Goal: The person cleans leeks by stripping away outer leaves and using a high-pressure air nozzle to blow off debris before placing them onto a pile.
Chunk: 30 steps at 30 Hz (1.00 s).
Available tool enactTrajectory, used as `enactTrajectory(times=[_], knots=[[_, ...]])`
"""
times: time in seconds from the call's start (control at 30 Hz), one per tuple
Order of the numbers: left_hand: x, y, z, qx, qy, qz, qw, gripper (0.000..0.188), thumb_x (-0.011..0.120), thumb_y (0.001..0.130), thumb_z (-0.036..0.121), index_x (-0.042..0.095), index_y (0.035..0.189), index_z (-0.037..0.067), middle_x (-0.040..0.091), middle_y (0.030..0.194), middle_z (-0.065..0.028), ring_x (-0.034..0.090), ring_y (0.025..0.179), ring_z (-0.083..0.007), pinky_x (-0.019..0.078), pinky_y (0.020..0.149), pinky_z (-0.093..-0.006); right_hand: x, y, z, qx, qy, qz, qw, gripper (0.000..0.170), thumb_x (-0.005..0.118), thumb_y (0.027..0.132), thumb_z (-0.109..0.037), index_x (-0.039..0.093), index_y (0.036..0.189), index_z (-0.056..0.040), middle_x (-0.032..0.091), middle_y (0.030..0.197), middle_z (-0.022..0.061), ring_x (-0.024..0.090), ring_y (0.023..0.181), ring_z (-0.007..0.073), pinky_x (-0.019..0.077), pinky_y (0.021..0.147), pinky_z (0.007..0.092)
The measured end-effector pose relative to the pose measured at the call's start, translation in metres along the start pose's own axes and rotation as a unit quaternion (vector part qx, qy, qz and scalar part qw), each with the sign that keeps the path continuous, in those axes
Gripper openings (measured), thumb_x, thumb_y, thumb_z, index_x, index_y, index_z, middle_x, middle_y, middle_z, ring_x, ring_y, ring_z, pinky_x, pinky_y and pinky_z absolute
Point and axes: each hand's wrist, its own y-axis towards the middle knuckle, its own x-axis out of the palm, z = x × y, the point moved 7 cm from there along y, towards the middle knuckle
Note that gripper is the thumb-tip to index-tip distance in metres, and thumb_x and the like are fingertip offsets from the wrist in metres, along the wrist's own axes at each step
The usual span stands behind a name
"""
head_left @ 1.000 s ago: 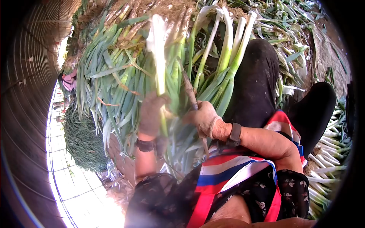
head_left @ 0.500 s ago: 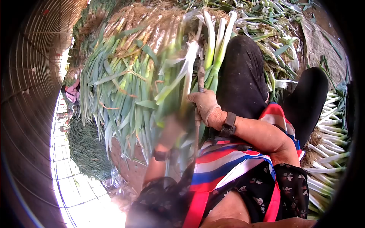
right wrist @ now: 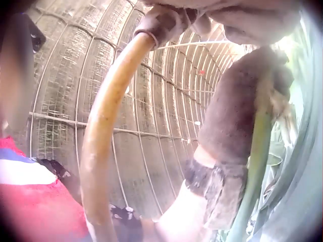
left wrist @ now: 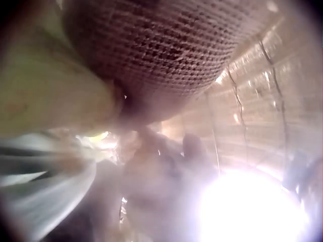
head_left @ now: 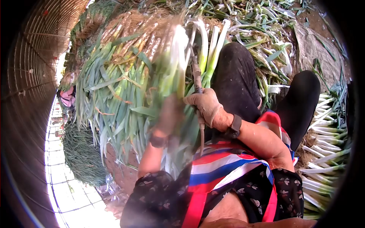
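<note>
In the head view my gloved left hand, blurred, grips a large green onion with its white end pointing up and away from me. The right wrist view shows this hand's fingers round the green stalk. My gloved right hand holds a slim wand-like tool, its tip beside the white part of the onion. A tan hose runs from the tool's lower end toward my lap. Close up in the left wrist view, the knit glove lies against a pale green stalk.
A heap of unpeeled green onions with roots lies ahead and left. Several white-stemmed onions lean by my knee. Stripped leaves pile behind it. Clean white onions lie in a row at right.
The left hand first held the onion left of the tool, then drew it low beside the tip while loose skin flared. Now the hand is higher again. The right hand keeps its grip.
</note>
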Motion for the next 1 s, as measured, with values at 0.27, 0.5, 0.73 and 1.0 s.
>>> enactTrajectory(times=[0.27, 0.5, 0.73, 1.0], knots=[[0.032, 0.023, 0.005, 0.181, 0.046, 0.073, 0.98, 0.017, 0.064, 0.084, 0.018, 0.06, 0.09, 0.002, 0.059, 0.078, -0.0194, 0.059, 0.072, -0.0376, 0.0464, 0.065, -0.0447, -0.018, 0.019, 0.006, 0.005, 0.02, 0.021, 1.0, 0.021, 0.067, 0.08, -0.016, 0.057, 0.068, -0.0026, 0.047, 0.054, 0.0008, 0.041, 0.038, 0.0122, 0.0305, 0.035, 0.0284], [0.064, 0.021, 0.0, 0.047, 0.375, 0.033, 0.925, 0.007, 0.057, 0.081, 0.01, 0.062, 0.082, 0.006, 0.062, 0.09, -0.0127, 0.062, 0.088, -0.0249, 0.0496, 0.074, -0.037, -0.023, 0.028, -0.002, 0.002, 0.032, -0.109, 0.994, 0.023, 0.06, 0.086, -0.018, 0.056, 0.068, -0.004, 0.052, 0.058, 0.0033, 0.046, 0.039, 0.013, 0.0327, 0.034, 0.0263], [0.053, 0.008, 0.062, 0.16, 0.33, 0.145, 0.919, 0.013, 0.054, 0.084, 0.011, 0.062, 0.093, 0.005, 0.062, 0.08, -0.0151, 0.063, 0.063, -0.0273, 0.0505, 0.055, -0.037, -0.019, 0.055, -0.011, -0.005, 0.037, -0.081, 0.996, 0.014, 0.068, 0.084, -0.017, 0.057, 0.08, -0.0091, 0.056, 0.063, 0.0012, 0.05, 0.044, 0.0134, 0.0431, 0.041, 0.0265], [0.043, -0.003, 0.075, 0.107, 0.254, 0.064, 0.959, 0.015, 0.053, 0.085, 0.014, 0.061, 0.094, 0.006, 0.063, 0.072, -0.0124, 0.066, 0.065, -0.0262, 0.0498, 0.051, -0.0384, -0.023, 0.106, -0.089, -0.087, 0.006, 0.026, 0.996, 0.021, 0.062, 0.087, -0.021, 0.052, 0.074, -0.0072, 0.054, 0.058, 0.0045, 0.04, 0.032, 0.0127, 0.0415, 0.038, 0.022]])
